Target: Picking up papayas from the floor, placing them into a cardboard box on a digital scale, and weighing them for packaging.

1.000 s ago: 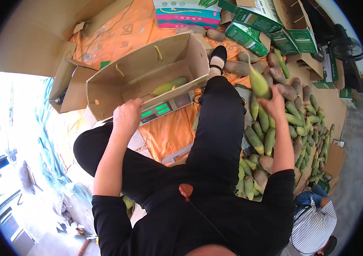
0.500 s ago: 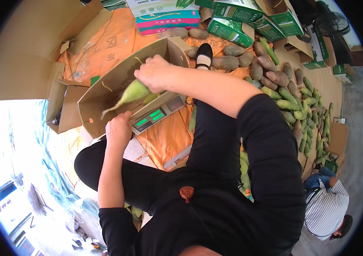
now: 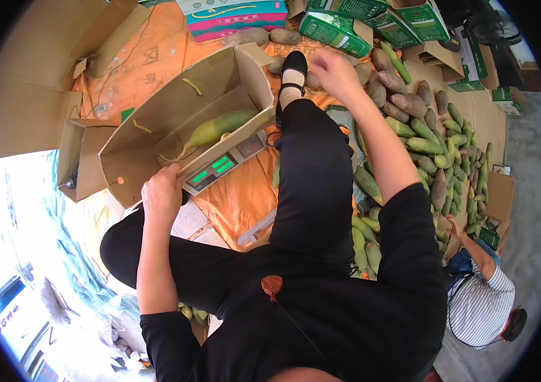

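An open cardboard box (image 3: 216,72) with yellow cord handles rests on a digital scale (image 3: 210,174), whose green display is lit. Inside the box lies a long green radish (image 3: 219,127) with a thin tapering root. My left hand (image 3: 162,194) has its fingers closed over the box's near rim at the left end. Out past the box's right end, my right hand (image 3: 337,75) hovers near my shod foot and the brown tubers (image 3: 404,102). Motion smears its fingers, and no object is visible in it.
A large heap of green radishes (image 3: 426,145) spreads to the right. Several green printed cartons (image 3: 334,33) and a blue-pink box (image 3: 238,20) stand at the back. An orange sheet (image 3: 156,48) covers the floor. Lower right, a person in a striped shirt (image 3: 484,305) reaches toward the heap.
My right hand has let go of the green radish, which now lies in the box, and has moved right, away from the box. My left hand stays on the rim.
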